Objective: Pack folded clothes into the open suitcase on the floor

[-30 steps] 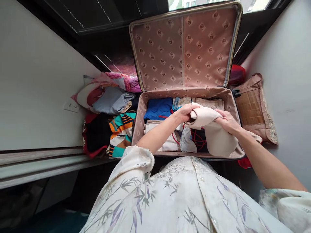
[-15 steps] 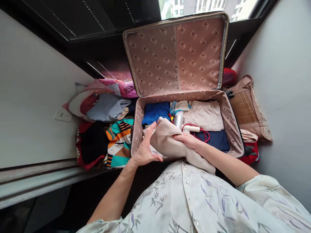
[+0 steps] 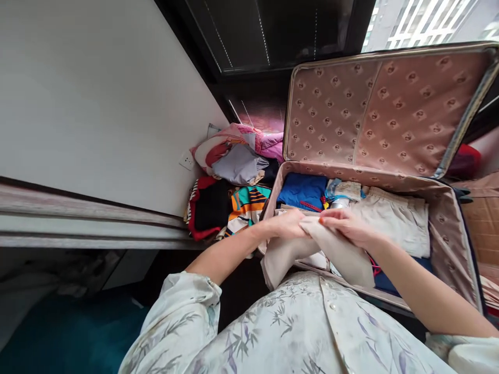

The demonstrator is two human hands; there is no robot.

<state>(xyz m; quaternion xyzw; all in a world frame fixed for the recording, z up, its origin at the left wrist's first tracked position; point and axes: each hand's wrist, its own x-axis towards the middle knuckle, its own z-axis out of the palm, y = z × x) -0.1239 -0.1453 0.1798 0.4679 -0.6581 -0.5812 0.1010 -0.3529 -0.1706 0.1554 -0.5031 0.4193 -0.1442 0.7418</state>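
Observation:
A beige piece of clothing [image 3: 341,254] hangs from both hands over the front edge of the open suitcase [image 3: 452,236]; its exact kind is hidden by the folds. My left hand [image 3: 289,224] is closed on its upper edge. Just to the right, my right hand [image 3: 349,226] pinches the same edge between thumb and fingers. Behind the hands, a folded blue garment [image 3: 302,188] lies in the suitcase's left part. Beside it are a small patterned cloth pouch [image 3: 349,189] and part of a silver cylinder [image 3: 341,202]. Pale shorts [image 3: 395,215] lie flat to the right.
The suitcase lid [image 3: 390,114] stands raised against the dark window frame. Left of the suitcase are heaped clothes: a grey-blue one [image 3: 239,163], a colourful patterned one [image 3: 249,202] and a black-and-red one [image 3: 210,208]. A brown bag [image 3: 483,228] stands at the right, by the suitcase.
The view has swung left. My left hand, spread beside the beige clothing before, now grips its edge close to my right hand. The cloth now drapes down on both sides.

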